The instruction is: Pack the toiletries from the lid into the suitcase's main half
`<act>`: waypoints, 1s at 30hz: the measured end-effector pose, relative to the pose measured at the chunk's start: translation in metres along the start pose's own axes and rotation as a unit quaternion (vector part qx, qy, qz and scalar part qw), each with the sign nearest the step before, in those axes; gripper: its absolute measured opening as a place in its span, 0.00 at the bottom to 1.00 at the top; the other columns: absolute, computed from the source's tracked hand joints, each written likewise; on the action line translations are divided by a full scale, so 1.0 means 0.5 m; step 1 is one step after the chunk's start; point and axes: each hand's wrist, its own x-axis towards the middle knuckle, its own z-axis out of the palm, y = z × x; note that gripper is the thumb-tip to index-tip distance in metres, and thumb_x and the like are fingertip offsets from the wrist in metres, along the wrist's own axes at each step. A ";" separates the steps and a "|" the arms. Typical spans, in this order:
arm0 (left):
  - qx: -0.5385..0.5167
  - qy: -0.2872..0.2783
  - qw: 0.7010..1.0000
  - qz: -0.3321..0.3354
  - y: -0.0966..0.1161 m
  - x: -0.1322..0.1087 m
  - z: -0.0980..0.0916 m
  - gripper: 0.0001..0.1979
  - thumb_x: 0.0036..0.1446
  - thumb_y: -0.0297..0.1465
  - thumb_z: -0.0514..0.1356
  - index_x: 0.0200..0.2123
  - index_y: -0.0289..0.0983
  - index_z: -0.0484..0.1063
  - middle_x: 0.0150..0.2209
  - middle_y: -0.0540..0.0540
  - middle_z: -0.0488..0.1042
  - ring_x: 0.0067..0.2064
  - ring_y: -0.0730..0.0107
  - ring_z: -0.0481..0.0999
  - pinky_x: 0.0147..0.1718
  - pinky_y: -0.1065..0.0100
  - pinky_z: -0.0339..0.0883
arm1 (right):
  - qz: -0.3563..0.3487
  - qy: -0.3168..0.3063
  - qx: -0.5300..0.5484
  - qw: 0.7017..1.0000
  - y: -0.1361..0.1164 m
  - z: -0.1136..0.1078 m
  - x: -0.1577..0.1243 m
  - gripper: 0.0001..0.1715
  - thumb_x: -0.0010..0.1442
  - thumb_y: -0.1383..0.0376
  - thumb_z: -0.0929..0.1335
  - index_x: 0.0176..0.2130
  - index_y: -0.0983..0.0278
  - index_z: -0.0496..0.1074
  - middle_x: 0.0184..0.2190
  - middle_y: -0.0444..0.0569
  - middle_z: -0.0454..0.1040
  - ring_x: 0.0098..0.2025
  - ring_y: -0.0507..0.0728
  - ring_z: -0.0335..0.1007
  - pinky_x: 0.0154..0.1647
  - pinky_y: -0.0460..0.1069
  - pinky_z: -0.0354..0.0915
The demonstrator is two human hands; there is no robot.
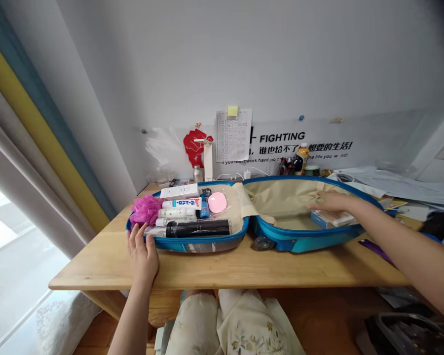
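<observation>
A blue suitcase (281, 244) lies unfolded on the wooden table. My left hand (142, 249) rests at its left front corner, fingers apart on the rim beside a pink bath puff (145, 210). The left half also holds a white box (179, 191), a toothpaste tube (185, 203), a white tube (176, 213), a long black cylinder (198, 228) and a round pink item (217, 202). Inside the right half, my right hand (329, 202) reaches over the beige lining with fingers stretched out. Below it lies a blue-edged box (320, 220), partly covered by my wrist.
Against the wall stand a white lamp (207, 162), a metallic bottle (197, 174), pens (287, 167) and a yellow-and-dark bottle (301, 159). Papers (388, 182) spread across the right side. A purple item (377, 250) lies near the front edge; a suitcase wheel (263, 243) juts forward.
</observation>
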 end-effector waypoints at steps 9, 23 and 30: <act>0.009 0.003 1.000 0.002 -0.001 0.000 0.000 0.23 0.67 0.40 0.45 0.59 0.36 0.65 0.65 0.37 0.58 0.70 0.54 0.46 0.67 0.49 0.40 | 0.114 -0.162 -0.006 0.980 0.098 0.076 0.008 0.62 0.28 0.53 0.76 0.62 0.50 0.56 0.50 0.53 0.73 0.58 0.86 0.60 0.57 0.73 0.58; -0.008 -0.004 1.000 -0.012 0.005 -0.001 -0.002 0.23 0.67 0.40 0.46 0.60 0.37 0.64 0.66 0.37 0.56 0.70 0.54 0.45 0.67 0.48 0.39 | -0.170 -0.016 0.060 0.983 -0.207 -0.010 -0.028 0.48 0.47 0.46 0.69 0.62 0.56 0.54 0.62 0.54 0.61 0.63 0.67 0.58 0.61 0.59 0.60; -0.005 -0.003 1.000 -0.013 0.007 -0.002 -0.004 0.23 0.68 0.41 0.45 0.59 0.38 0.65 0.65 0.38 0.57 0.70 0.54 0.45 0.67 0.49 0.40 | -0.381 -0.124 0.035 0.916 -0.464 0.036 0.006 0.36 0.43 0.52 0.73 0.50 0.59 0.64 0.53 0.54 0.69 0.58 0.66 0.61 0.56 0.57 0.61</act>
